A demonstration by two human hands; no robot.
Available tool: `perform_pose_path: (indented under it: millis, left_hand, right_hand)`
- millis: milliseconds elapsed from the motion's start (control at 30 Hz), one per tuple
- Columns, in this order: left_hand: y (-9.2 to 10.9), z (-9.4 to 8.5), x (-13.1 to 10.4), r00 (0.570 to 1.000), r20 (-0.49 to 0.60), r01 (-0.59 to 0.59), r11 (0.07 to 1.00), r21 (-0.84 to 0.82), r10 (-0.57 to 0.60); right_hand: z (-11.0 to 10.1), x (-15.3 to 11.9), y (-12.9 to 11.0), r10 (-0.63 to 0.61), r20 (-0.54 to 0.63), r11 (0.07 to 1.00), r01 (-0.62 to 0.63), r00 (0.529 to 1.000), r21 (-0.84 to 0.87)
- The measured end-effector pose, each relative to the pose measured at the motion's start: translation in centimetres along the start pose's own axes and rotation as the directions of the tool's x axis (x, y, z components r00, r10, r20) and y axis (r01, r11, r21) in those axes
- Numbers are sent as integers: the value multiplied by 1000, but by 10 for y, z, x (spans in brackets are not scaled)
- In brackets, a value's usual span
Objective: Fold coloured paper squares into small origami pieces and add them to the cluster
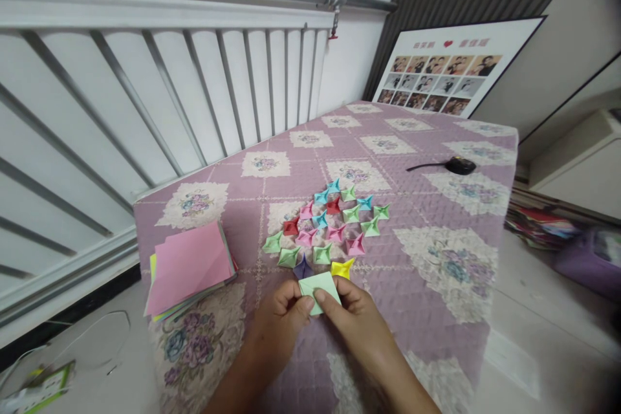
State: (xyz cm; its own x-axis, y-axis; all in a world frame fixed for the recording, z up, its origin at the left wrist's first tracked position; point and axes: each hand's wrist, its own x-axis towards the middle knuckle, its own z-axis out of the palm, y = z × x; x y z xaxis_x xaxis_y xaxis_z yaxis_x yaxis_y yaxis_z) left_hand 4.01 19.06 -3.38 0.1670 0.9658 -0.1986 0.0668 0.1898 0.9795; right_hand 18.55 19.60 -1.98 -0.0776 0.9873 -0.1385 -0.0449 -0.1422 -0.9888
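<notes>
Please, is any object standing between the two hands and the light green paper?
Nothing visible: the left hand and right hand both grip the light green paper directly. The purple folded piece and yellow folded piece lie beyond it, not between.

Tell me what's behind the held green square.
Behind the green square, a purple piece shows its upper part. Its lower part, and the cloth directly behind the square, are covered.

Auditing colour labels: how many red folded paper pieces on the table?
2: one red piece toward the cluster's far end, another red piece toward its left side. Hands might hide more.
</notes>
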Motion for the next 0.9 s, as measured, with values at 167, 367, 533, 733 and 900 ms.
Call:
perform_pose_path:
  millis: [167,367,533,733,900]
  left_hand:
    - [0,1,1,998,58,-13,1000,-16,14]
    - [-2,-4,4,998,-47,-46,997,-67,43]
    - [1,-5,2,992,-111,-60,998,5,60]
    - [2,0,3,994,-107,-42,998,-56,36]
    - [1,4,3,997,76,21,988,-152,-10]
  right_hand:
    - [1,-1,-2,-12,-7,999,11,1000,-36]
    - [3,-5,-5,-4,13,996,5,1000,-85]
    - [4,-5,-4,-27,53,992,34,998,-125]
    - [3,-3,0,-14,29,993,18,999,-118]
    - [-1,-1,5,7,-48,998,-9,999,-58]
